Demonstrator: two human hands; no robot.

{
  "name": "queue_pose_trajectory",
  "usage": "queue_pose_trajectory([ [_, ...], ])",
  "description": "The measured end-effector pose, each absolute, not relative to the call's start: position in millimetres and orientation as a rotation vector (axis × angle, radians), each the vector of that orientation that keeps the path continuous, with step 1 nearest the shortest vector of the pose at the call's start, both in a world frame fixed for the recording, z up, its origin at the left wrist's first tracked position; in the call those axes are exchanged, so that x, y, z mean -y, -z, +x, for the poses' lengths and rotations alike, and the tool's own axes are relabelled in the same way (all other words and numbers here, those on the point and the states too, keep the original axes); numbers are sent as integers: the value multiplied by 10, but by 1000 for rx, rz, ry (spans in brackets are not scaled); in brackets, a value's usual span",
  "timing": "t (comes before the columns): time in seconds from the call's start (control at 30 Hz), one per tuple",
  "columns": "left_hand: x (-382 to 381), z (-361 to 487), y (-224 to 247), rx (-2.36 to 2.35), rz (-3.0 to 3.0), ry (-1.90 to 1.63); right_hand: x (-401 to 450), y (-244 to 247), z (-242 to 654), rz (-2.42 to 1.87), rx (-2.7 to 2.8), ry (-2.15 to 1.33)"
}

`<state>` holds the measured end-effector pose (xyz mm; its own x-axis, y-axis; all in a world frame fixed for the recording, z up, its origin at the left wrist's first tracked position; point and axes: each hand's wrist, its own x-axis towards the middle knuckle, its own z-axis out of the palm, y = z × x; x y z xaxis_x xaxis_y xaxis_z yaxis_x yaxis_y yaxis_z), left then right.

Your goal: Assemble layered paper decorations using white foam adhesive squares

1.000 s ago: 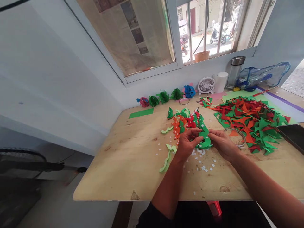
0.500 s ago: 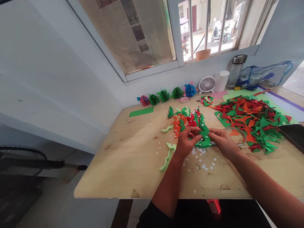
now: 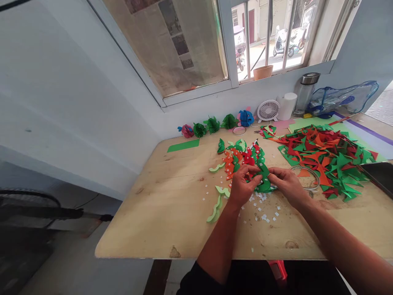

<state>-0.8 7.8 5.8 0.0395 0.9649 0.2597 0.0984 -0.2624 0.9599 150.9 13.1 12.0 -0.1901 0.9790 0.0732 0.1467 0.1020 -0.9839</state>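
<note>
Between my two hands is a dark green paper cutout (image 3: 264,177) with small white squares on it. My left hand (image 3: 244,185) pinches its left side between thumb and fingers. On the other side, my right hand (image 3: 287,183) has its thumb and fingertips closed on the cutout's right edge. More green paper lies just under it, partly hidden by my hands. Small white paper squares (image 3: 263,214) are scattered on the table below. Orange cutouts (image 3: 229,164) and red cutouts (image 3: 247,157) dotted with white squares lie just beyond my left hand.
A heap of red, orange and green paper scraps (image 3: 325,151) covers the right, beside a phone (image 3: 379,176) and a tape roll (image 3: 315,178). Pale green wavy strips (image 3: 215,209) lie left. Folded paper figures (image 3: 212,124), a fan (image 3: 268,110) and a glass bottle (image 3: 305,94) line the wall.
The green cutout has turned slightly and looks narrower between my fingers. My right fingertips have shifted a little toward the left hand. The view has moved very slightly.
</note>
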Motion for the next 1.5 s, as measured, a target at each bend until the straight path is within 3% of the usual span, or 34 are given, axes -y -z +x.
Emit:
queue_pose_trajectory([
  [0.5,-86,172,-6,-984,946,-1445,-102,-117,1469,-1299,1777,-753],
  [1.17,-83,20,-62,-776,884,-1382,-138,-95,1507,-1298,1664,-954],
  [1.5,-97,140,23,-958,894,-1424,-130,-83,1501,-1260,1630,-1046],
])
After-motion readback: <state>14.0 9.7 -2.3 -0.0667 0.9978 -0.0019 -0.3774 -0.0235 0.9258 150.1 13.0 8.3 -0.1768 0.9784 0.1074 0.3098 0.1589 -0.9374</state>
